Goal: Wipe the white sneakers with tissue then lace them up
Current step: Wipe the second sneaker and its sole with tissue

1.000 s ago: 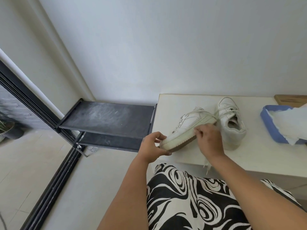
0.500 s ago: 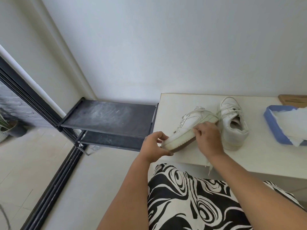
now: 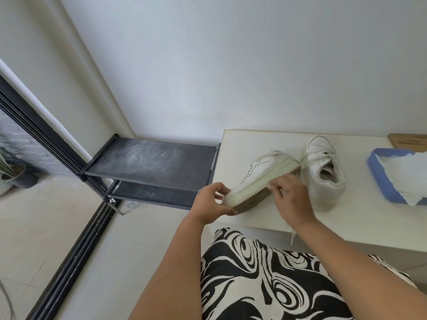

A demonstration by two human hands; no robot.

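Head camera shows our left hand [image 3: 211, 202] gripping the toe of one sneaker [image 3: 258, 181], tilted on its side over the table [image 3: 369, 218]; our right hand [image 3: 290, 198] pinches tissue against its sole edge. Second sneaker [image 3: 325, 172] stands just behind.

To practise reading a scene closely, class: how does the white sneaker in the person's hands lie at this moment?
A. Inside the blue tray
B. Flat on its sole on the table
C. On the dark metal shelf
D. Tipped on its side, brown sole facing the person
D: the left hand grips the toe of the tipped white sneaker, brown sole toward the camera, while the right hand works at its sole edge.
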